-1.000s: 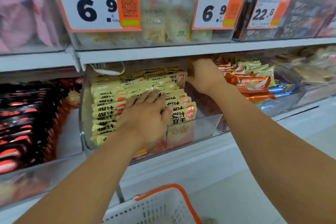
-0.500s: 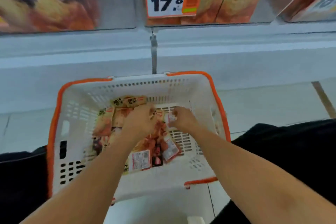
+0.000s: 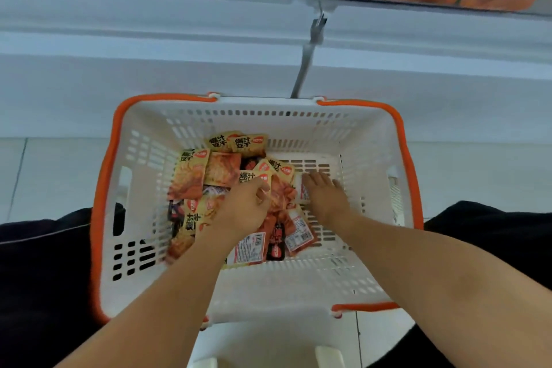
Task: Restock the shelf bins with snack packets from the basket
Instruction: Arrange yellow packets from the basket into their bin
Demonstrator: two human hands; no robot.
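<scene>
Both hands are gathering snack packets [image 3: 191, 176] inside the basket [image 3: 373, 140]: left hand [image 3: 243, 209] pinching one, right hand [image 3: 324, 197] lying flat; lifting them to the bins probably follows.

Both bare forearms are reaching forward and down from the bottom corners of the view, converging toward the middle. The left hand [image 3: 245, 209] is lying palm down with its fingers [image 3: 263, 188] curling inward, the thumb tucking in toward them; whether they are pinching anything cannot be told. The right hand [image 3: 327, 196] is lying just beside it, palm down, its fingers [image 3: 313, 178] stretching nearly straight and pointing ahead. The two hands are staying apart, not touching.
</scene>
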